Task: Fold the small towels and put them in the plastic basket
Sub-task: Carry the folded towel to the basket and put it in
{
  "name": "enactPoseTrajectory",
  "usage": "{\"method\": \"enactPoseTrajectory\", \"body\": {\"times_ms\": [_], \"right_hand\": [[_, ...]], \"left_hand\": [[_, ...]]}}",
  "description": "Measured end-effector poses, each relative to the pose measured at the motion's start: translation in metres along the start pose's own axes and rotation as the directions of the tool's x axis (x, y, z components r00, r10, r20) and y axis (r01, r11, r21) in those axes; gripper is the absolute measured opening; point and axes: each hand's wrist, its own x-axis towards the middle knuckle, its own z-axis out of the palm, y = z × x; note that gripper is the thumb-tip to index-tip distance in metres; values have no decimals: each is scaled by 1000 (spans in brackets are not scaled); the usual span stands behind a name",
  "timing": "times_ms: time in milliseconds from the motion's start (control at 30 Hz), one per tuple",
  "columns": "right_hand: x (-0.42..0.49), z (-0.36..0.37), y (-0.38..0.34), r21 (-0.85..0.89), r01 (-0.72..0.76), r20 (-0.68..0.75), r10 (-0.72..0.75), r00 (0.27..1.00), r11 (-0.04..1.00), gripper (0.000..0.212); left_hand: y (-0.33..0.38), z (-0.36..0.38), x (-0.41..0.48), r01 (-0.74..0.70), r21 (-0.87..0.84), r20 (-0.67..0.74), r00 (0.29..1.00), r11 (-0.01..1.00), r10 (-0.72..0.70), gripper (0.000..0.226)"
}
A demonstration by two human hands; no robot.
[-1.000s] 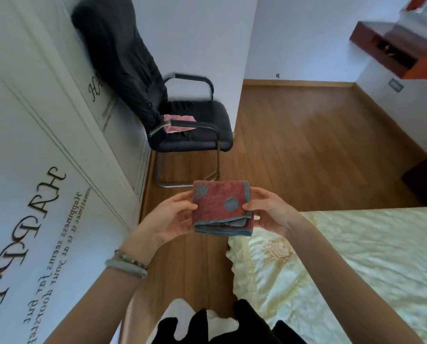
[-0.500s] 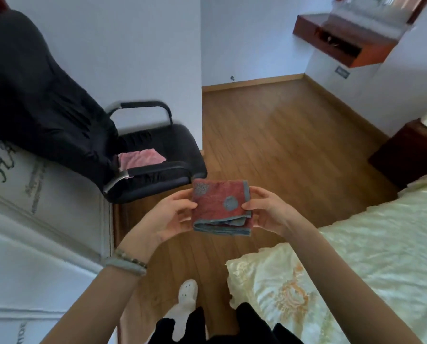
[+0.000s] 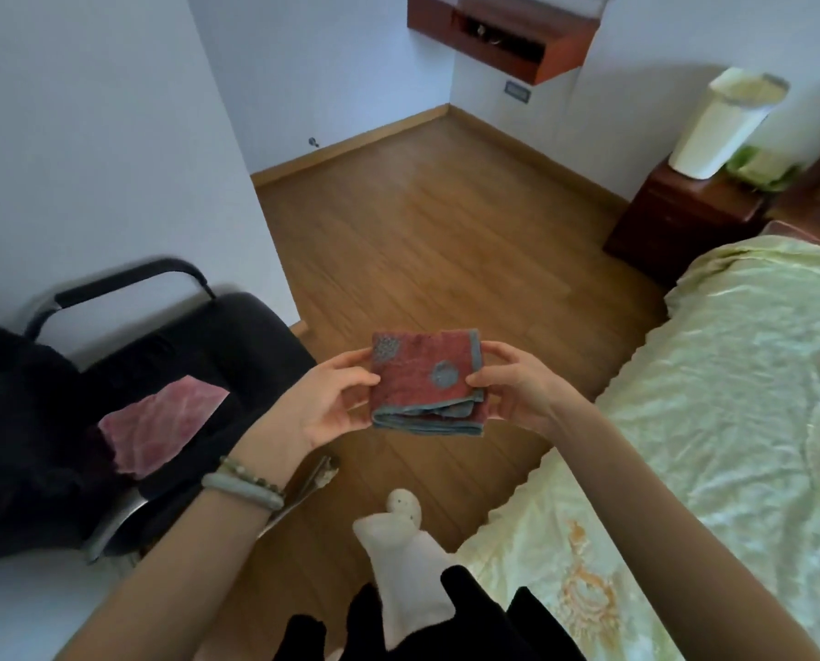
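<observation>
Between both hands, a square, folded red terry towel (image 3: 426, 381).

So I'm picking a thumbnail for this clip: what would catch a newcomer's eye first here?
The folded red towel, held mid-frame above the wood floor between the left hand and right hand. Next, the pink towel lying on the black chair at left, and the pale green bed filling the right side.
</observation>
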Motion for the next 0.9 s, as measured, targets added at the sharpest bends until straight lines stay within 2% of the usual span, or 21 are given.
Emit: {"method": "enactPoseTrajectory", "body": {"times_ms": [267, 533, 900], "right_hand": [[97, -53, -79, 66, 23, -83, -18, 996, 998, 55], [182, -126, -180, 124, 44, -205, -18, 979, 991, 49], [293, -213, -276, 218, 63, -301, 6, 954, 974, 50]], "left_hand": [[81, 31, 132, 44, 74, 85, 995, 996, -50, 40], [171, 101, 274, 90, 129, 129, 986, 988, -106, 41], [268, 176, 433, 131, 205, 201, 964, 970, -172, 38]]}}
